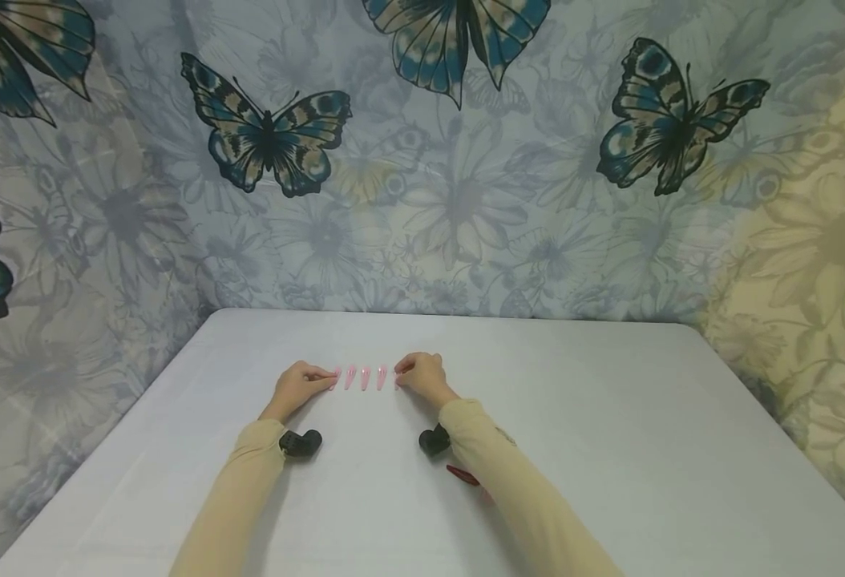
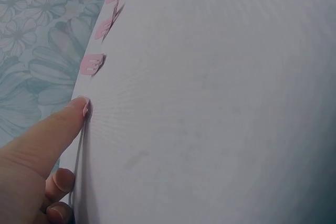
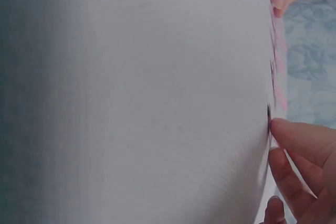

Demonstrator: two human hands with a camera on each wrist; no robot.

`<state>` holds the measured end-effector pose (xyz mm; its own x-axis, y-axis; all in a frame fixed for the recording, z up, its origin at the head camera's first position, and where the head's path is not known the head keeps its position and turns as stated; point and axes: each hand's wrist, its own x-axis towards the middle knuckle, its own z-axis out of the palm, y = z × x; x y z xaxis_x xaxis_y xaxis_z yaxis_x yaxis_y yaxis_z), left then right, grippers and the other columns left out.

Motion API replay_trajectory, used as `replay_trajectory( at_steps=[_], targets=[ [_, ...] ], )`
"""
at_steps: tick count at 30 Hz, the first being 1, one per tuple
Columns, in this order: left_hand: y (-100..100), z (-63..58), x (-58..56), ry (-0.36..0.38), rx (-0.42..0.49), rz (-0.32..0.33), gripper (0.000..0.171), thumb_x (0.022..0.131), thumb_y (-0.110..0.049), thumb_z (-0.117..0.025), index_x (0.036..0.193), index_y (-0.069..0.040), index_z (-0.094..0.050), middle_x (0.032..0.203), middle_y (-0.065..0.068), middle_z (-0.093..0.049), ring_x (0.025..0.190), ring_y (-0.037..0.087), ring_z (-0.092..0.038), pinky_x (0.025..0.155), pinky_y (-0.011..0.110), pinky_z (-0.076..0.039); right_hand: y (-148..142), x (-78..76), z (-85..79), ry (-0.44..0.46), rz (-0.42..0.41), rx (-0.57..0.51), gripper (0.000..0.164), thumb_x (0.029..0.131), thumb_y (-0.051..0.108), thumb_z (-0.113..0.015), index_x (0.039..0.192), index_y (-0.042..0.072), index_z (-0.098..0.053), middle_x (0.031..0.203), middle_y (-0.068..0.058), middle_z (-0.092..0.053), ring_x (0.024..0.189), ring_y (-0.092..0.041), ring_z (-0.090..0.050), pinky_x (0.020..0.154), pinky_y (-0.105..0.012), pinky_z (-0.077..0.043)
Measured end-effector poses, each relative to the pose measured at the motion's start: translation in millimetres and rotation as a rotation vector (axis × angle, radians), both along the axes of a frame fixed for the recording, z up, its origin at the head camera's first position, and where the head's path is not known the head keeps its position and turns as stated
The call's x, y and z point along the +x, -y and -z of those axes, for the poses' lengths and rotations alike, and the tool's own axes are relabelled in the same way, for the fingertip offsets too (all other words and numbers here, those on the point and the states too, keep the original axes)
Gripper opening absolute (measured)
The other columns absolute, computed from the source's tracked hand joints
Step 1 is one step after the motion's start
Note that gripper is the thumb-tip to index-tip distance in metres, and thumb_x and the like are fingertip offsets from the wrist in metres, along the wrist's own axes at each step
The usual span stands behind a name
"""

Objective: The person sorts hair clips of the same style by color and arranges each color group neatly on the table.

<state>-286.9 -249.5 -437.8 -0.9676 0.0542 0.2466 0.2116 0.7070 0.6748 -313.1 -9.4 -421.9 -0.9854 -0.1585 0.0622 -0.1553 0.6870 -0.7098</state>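
Several slim pink hair clips [image 1: 365, 378] lie side by side in a row on the white table. At the row's left end, my left hand [image 1: 300, 386] pinches the outermost clip [image 2: 86, 107] with its fingertips; the other fingers are bent below in the left wrist view. My right hand [image 1: 426, 378] holds the clip at the right end, and its thumb [image 3: 294, 134] touches that clip's edge in the right wrist view. The fingers hide much of both end clips. A dark red pointed clip [image 1: 462, 475] lies beside my right forearm, partly covered by the sleeve.
The white table [image 1: 574, 417] reaches to a wall covering [image 1: 466, 208] with butterflies and flowers. A small pink piece [image 1: 487, 497] shows at the edge of the right sleeve. Black wrist cameras [image 1: 301, 443] hang at both cuffs.
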Motion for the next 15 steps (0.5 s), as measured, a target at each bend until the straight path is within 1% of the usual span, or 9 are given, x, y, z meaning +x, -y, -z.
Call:
replay_trajectory(
  at_steps=[5, 15],
  targets=[
    [-0.9, -0.6, -0.5, -0.012, 0.002, -0.01, 0.021, 0.075, -0.019, -0.072, 0.086, -0.001, -0.071, 0.073, 0.003, -0.053, 0.067, 0.018, -0.043, 0.063, 0.032, -0.034, -2.5, -0.5, -1.1, -0.011, -0.03, 0.0, 0.011, 0.07, 0.008, -0.074, 0.08, 0.01, -0.068, 0.073, 0.003, -0.058, 0.092, -0.026, -0.04, 0.076, -0.038, -0.035],
    [-0.5, 0.5, 0.1, -0.004, 0.003, -0.016, 0.021, 0.075, -0.019, -0.072, 0.086, -0.001, -0.071, 0.073, 0.003, -0.053, 0.066, 0.018, -0.042, 0.063, 0.031, -0.034, -3.2, -1.2, 0.1, -0.008, -0.051, 0.018, 0.012, 0.072, 0.009, -0.073, 0.082, 0.009, -0.068, 0.071, 0.003, -0.056, 0.086, -0.024, -0.039, 0.075, -0.036, -0.032]
  ],
)
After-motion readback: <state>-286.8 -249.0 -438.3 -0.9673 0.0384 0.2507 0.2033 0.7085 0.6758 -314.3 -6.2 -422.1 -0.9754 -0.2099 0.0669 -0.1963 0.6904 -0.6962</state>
